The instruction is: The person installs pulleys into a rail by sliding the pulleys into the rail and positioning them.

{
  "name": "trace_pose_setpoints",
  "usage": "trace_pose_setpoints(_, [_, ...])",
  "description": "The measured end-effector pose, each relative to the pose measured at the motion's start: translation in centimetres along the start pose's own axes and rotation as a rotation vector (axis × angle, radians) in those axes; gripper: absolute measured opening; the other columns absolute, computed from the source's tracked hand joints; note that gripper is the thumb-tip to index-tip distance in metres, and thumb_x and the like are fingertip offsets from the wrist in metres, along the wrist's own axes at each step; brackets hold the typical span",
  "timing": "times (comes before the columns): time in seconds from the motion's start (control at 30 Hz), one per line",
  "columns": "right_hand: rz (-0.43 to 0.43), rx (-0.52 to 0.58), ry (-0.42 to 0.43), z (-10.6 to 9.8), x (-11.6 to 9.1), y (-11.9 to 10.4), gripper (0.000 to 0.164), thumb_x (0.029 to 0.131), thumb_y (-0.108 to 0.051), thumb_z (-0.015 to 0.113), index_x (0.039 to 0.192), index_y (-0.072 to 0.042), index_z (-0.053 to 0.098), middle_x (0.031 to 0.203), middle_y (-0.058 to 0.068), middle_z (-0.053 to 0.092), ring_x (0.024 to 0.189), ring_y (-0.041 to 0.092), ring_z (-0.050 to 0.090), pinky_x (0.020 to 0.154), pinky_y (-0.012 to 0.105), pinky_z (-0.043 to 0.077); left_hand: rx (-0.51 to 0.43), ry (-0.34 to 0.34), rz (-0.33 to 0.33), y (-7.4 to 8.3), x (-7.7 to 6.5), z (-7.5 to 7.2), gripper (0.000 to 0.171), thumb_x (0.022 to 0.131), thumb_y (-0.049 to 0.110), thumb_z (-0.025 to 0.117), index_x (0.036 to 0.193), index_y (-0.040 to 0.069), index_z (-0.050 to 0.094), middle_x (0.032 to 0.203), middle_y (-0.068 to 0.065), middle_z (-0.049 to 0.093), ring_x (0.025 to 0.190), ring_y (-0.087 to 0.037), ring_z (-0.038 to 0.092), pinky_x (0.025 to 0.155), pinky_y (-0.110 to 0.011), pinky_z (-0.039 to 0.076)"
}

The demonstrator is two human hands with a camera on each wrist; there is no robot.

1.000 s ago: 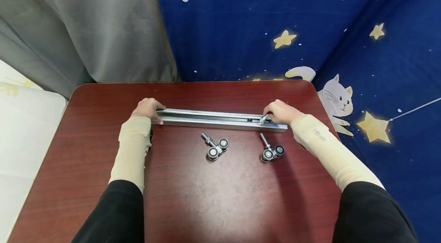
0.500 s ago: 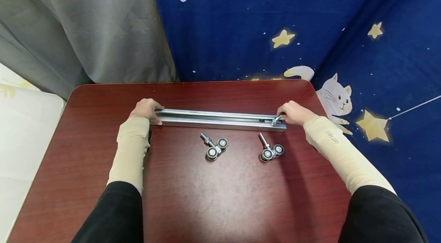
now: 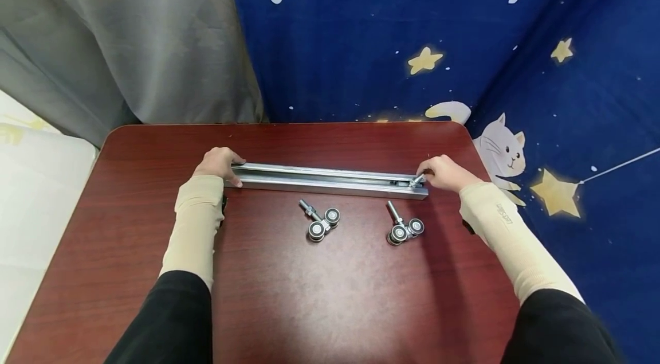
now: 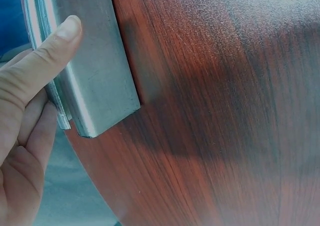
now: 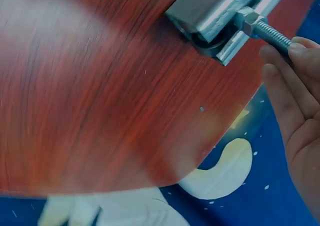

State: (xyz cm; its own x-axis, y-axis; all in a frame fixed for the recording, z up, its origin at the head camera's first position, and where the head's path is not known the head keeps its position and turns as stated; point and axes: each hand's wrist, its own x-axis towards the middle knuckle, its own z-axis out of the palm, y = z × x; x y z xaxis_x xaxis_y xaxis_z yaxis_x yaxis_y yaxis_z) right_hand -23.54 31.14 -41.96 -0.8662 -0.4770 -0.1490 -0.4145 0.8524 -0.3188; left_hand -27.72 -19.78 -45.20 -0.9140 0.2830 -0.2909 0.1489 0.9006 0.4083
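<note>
A long silver metal channel rail (image 3: 319, 182) lies across the table, its slot facing up. My left hand (image 3: 213, 163) grips the left end; in the left wrist view the thumb presses its near side wall (image 4: 95, 61) and fingers lie behind it. At the right end, my right hand (image 3: 442, 173) pinches the threaded bolt (image 5: 272, 35) of a roller trolley between thumb and fingers. That bolt leans up out of the slot, with a nut (image 5: 248, 21) near its base. Its wheels are mostly hidden inside the channel; one dark wheel edge (image 5: 216, 48) shows at the open end.
Two more roller trolleys with bolts lie in front of the rail: one near the middle (image 3: 323, 224), another further right (image 3: 405, 231). The reddish-brown table (image 3: 335, 301) ends at a rounded back edge before grey and blue curtains (image 3: 350, 37).
My right hand has moved to the right along the rail, bringing the roller trolley close to its right end. The left hand stays in place, and the two loose trolleys have not moved.
</note>
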Motion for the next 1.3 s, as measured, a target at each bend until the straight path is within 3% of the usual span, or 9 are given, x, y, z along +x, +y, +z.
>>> trace_pose_setpoints(0.13, [0.053,0.227,0.034,0.4,-0.6,0.8,0.018,0.080,0.002,0.060,0.097,0.002,0.066,0.092,0.015,0.067,0.075,0.018,0.060,0.063,0.029,0.049,-0.009,-0.001,-0.008,-0.2,0.1,0.1,0.061,0.059,0.010,0.084,0.115,0.000,0.062,0.120,-0.024,0.055,0.112,-0.042,0.045,0.091,-0.053,0.040])
trace_pose_setpoints(0.23, [0.097,0.392,0.043,1.1,-1.0,1.4,0.036,0.078,-0.006,0.067,0.111,0.006,0.059,0.107,0.021,0.062,0.092,0.028,0.062,0.073,0.036,0.052,0.003,0.007,0.005,-0.4,0.2,0.2,0.061,0.059,0.011,0.084,0.114,0.001,0.062,0.119,-0.023,0.056,0.111,-0.041,0.047,0.090,-0.052,0.041])
trace_pose_setpoints(0.3, [0.150,0.428,0.038,1.8,-1.1,1.8,0.053,0.074,-0.011,0.072,0.120,0.006,0.053,0.115,0.024,0.057,0.104,0.034,0.057,0.082,0.043,0.049,0.003,0.011,0.009,-0.5,0.2,0.2,0.062,0.058,0.012,0.085,0.114,0.001,0.062,0.118,-0.023,0.056,0.110,-0.041,0.047,0.090,-0.051,0.042])
trace_pose_setpoints(0.4, [0.233,0.381,-0.003,3.3,-1.0,2.6,0.068,0.070,-0.017,0.076,0.128,0.005,0.047,0.122,0.026,0.053,0.111,0.037,0.050,0.090,0.049,0.042,-0.004,0.017,0.007,-0.5,0.4,0.2,0.061,0.057,0.010,0.085,0.114,0.001,0.062,0.118,-0.022,0.057,0.110,-0.040,0.048,0.090,-0.051,0.042])
trace_pose_setpoints(0.5, [0.284,0.327,-0.017,4.3,-0.7,3.1,0.069,0.068,-0.020,0.079,0.127,0.002,0.050,0.124,0.021,0.053,0.114,0.033,0.047,0.094,0.047,0.039,-0.011,0.019,0.005,-0.3,0.4,0.2,0.061,0.057,0.010,0.085,0.113,0.000,0.063,0.118,-0.023,0.057,0.110,-0.040,0.048,0.091,-0.051,0.041])
trace_pose_setpoints(0.83, [0.305,0.205,-0.121,3.7,0.6,2.0,0.067,0.064,-0.016,0.081,0.122,0.003,0.055,0.122,0.023,0.053,0.113,0.035,0.050,0.092,0.044,0.042,0.020,0.044,0.066,-1.0,0.0,0.9,0.058,0.063,0.010,0.081,0.116,-0.001,0.060,0.119,-0.023,0.056,0.112,-0.041,0.047,0.092,-0.053,0.039])
trace_pose_setpoints(1.07, [0.309,0.192,-0.115,4.0,0.7,1.6,0.066,0.064,-0.013,0.081,0.122,0.004,0.054,0.123,0.022,0.052,0.107,0.031,0.053,0.085,0.038,0.043,0.055,0.029,0.085,0.3,-1.1,1.3,0.055,0.074,0.005,0.071,0.123,-0.009,0.050,0.122,-0.028,0.051,0.112,-0.041,0.048,0.090,-0.049,0.042])
trace_pose_setpoints(1.2, [0.292,0.180,-0.116,4.0,0.8,1.4,0.065,0.065,-0.012,0.080,0.122,0.005,0.054,0.123,0.022,0.052,0.112,0.034,0.050,0.088,0.041,0.043,0.016,0.133,0.077,1.6,-1.9,1.8,0.052,0.081,0.011,0.065,0.125,-0.010,0.047,0.125,-0.029,0.048,0.116,-0.043,0.044,0.095,-0.051,0.038])
trace_pose_setpoints(1.3, [0.300,0.169,-0.111,4.0,0.7,1.3,0.065,0.064,-0.011,0.081,0.122,0.005,0.054,0.122,0.022,0.053,0.109,0.033,0.052,0.086,0.040,0.044,-0.124,0.281,0.045,3.1,-2.9,3.1,0.042,0.084,0.016,0.062,0.117,-0.008,0.053,0.113,-0.027,0.057,0.107,-0.039,0.053,0.090,-0.050,0.042])
